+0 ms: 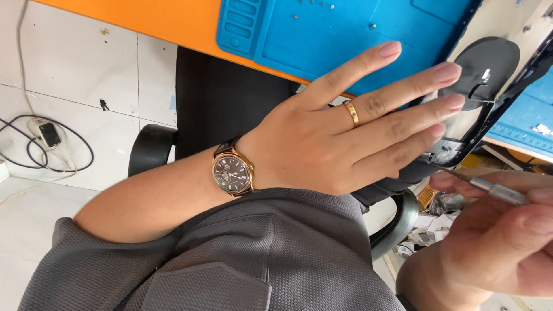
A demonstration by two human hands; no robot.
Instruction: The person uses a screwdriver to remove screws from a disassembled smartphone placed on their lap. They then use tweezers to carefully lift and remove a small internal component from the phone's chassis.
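Note:
My left hand [345,132] wears a gold ring and a dark-faced gold wristwatch [232,173]. Its fingers are stretched out and a little apart, lying flat against an opened electronic device [489,75] with a dark frame and a round black part; the thumb is hidden. My right hand [495,242] is at the lower right, closed on a thin metal hand tool [489,187]. The tool's tip reaches the device's lower edge just under my left fingertips.
A blue repair mat [322,40] with a few small screws lies on an orange tabletop [161,20]. A black chair [219,98] and my grey garment [259,253] fill the middle. Cables and a plug [50,133] lie on the white floor at left.

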